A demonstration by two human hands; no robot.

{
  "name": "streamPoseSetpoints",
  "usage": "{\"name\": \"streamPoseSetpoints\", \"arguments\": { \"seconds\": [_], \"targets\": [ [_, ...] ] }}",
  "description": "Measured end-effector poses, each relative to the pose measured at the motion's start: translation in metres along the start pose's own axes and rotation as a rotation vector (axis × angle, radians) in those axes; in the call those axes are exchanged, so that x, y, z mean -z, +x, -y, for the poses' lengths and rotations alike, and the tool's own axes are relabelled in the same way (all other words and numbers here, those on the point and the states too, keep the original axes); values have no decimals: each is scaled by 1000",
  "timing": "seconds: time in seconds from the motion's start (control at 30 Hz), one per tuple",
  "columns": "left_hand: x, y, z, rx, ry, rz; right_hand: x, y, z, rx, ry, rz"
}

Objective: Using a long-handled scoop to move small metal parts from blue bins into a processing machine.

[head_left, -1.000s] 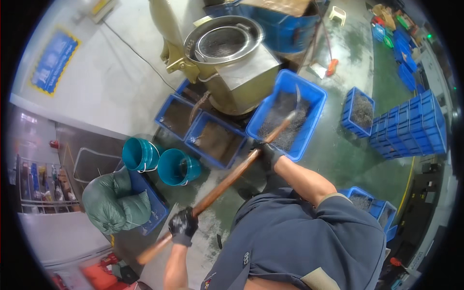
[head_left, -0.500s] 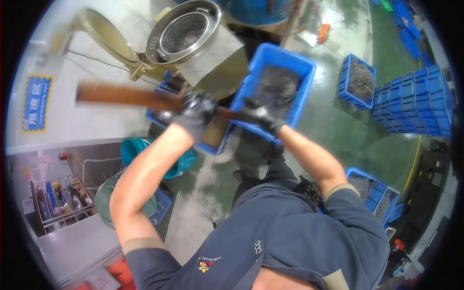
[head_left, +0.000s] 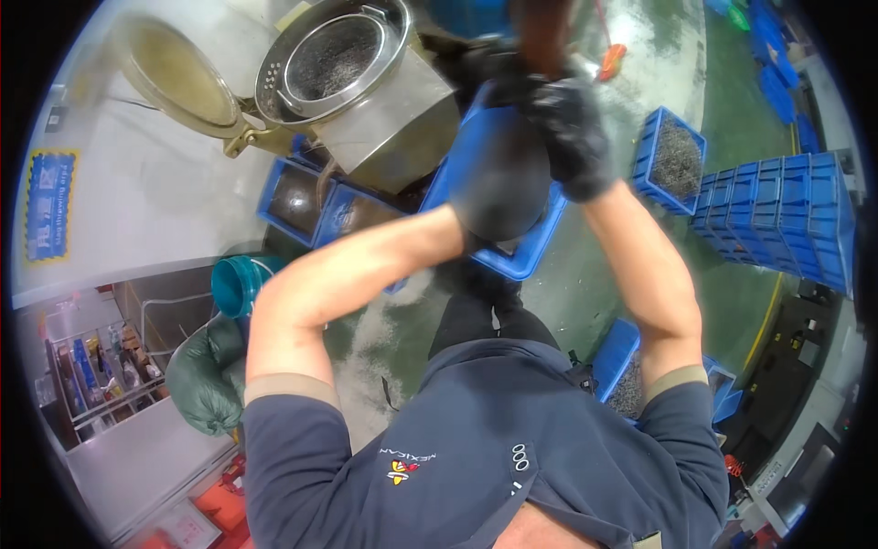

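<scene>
Both my hands wear black gloves and are raised close in front of the camera. My left hand point(head_left: 498, 183) and my right hand point(head_left: 569, 133) are stacked together, closed around a brown wooden handle point(head_left: 541, 26) that runs up out of the top of the view, blurred. The tool's working end is hidden. Under the hands lies a blue crate point(head_left: 523, 258), mostly covered by them. To the left stands a metal machine with a round perforated basket point(head_left: 334, 59) and an open lid point(head_left: 178, 73).
Blue crates of dark small parts point(head_left: 677, 160) sit on the wet green floor, with a tall stack of blue crates point(head_left: 777, 220) at right. Low blue bins point(head_left: 302, 197) stand by the machine. A teal bucket point(head_left: 240, 284) and a green sack point(head_left: 206, 384) are at left.
The handle has swung from lying level across the view to pointing up past the top edge. Both hands moved right and closer to the camera.
</scene>
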State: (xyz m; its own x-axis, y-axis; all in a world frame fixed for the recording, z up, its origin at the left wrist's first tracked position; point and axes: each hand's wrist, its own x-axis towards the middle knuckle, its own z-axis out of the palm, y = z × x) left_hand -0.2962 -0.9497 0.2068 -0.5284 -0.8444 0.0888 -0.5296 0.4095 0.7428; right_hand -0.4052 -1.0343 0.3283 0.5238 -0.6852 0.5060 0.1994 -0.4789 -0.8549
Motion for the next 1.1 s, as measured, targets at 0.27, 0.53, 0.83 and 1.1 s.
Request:
{"name": "streamPoseSetpoints", "arguments": {
  "seconds": [0.27,0.53,0.83,1.1],
  "targets": [
    [-109,5,53,952,-2248,-182,69,-28,89,-283,-285,-610],
    [-234,73,97,1187,-2366,-935,91,-129,113,-385,-84,-1049],
    [-323,39,152,1453,-2184,-1027,90,-237,64,-734,-177,-1108],
    [-479,92,212,939,-1476,-1142,179,-135,56,-720,93,-707]
  ]
}}
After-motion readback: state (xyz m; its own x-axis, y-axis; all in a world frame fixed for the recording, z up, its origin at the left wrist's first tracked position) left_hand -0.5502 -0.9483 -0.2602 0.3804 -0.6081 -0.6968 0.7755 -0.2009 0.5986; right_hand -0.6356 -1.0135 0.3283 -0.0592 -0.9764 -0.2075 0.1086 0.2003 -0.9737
